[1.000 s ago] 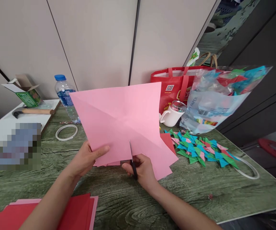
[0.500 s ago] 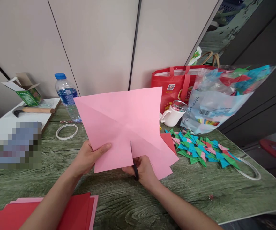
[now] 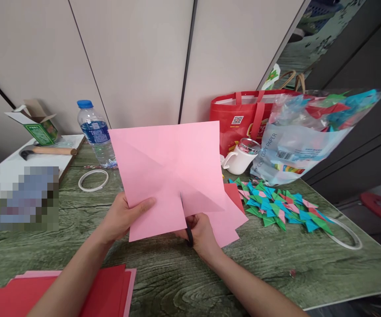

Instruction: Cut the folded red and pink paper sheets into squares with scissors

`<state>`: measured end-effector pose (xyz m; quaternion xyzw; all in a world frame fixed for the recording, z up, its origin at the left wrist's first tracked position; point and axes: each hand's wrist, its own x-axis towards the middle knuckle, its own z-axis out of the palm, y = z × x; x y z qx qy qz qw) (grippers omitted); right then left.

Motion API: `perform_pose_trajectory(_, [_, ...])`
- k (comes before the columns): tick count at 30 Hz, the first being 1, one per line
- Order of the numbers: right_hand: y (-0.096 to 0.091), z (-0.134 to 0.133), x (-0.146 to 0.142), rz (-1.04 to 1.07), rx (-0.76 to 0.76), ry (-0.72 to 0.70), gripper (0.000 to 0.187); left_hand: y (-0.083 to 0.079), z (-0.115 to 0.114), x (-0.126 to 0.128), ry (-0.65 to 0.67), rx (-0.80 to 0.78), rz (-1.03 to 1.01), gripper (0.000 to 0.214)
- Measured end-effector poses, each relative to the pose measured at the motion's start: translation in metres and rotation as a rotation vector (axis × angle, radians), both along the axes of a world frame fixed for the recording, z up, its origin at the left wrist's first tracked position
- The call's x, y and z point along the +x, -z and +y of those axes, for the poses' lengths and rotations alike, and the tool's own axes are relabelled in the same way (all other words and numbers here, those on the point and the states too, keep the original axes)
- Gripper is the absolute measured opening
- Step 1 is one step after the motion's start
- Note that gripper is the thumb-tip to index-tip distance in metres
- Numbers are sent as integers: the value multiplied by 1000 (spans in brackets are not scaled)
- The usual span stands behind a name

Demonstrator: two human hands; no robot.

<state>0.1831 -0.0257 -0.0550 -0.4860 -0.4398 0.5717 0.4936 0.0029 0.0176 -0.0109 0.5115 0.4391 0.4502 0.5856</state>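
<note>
I hold a creased pink paper sheet (image 3: pixel 167 163) upright over the green wood-grain table (image 3: pixel 183 273). My left hand (image 3: pixel 122 218) pinches its lower left edge, thumb on the front. My right hand (image 3: pixel 200 233) is closed round black-handled scissors (image 3: pixel 187 226), whose blades run up into a slit in the sheet's lower middle. More pink and red sheets (image 3: pixel 231 215) lie under the held sheet at the right.
A pile of folded blue, green and pink paper pieces (image 3: pixel 276 204) lies at the right, by a white mug (image 3: pixel 239 158), a plastic bag of coloured paper (image 3: pixel 299 136) and a red tote (image 3: pixel 243 119). A water bottle (image 3: pixel 96 134), tape ring (image 3: pixel 93 180) and red sheets (image 3: pixel 104 290) lie left.
The scissors have advanced up the sheet and the slit is longer. The part of the sheet to the right of the slit has dropped a little.
</note>
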Motion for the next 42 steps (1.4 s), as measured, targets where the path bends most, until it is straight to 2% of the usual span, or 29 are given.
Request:
perform_pose_trajectory(6, [-6,1,-2,34,8,50,23,-3,-3,1,-17,-29,-2,22])
perform_pose_trajectory(17, [-5,-1,-3,-18,-12,43,16,-6,-3,2,-10,-48,-12,22])
perform_pose_trajectory(25, [-8,-2,-3,-53,-34,-6,26,-5,-4,2,-7,-45,-20,19])
perform_pose_trajectory(28, [-7,-2,-1,14,-39,-73,23,-6,-4,3,-38,-45,-33,21])
perform_pose_trajectory(30, [-6,-1,4,87,-49,-178,26,-8,-2,4,-119,-32,-64,25])
perform_pose_trajectory(33, [-8,2,14,169,-79,-437,35,-11,3,2,-276,1,-131,31])
perform_pose_trajectory(35, [-13,4,22,232,-77,-597,38,-12,6,-1,-313,9,-168,33])
perform_pose_trajectory(37, [-18,5,29,297,-40,-663,46,-13,7,-3,-281,-10,-176,34])
perform_pose_trajectory(42, [-26,7,35,290,14,-674,76,-12,4,-5,-108,-127,-137,34])
